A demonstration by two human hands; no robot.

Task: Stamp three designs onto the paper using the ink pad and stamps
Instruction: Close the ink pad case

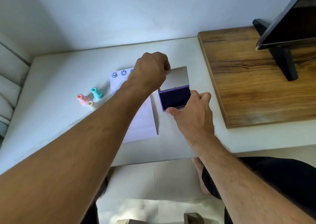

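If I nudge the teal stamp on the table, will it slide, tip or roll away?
The teal stamp stands on its wider base with a narrower neck on top, so a low push would probably slide it, while a high one may tip it. Its round body would likely roll once down. The pink stamp and cream stamp stand close by, so it could knock them.

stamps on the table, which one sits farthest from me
The teal stamp: it stands beyond the pink stamp and cream stamp, nearest the paper.
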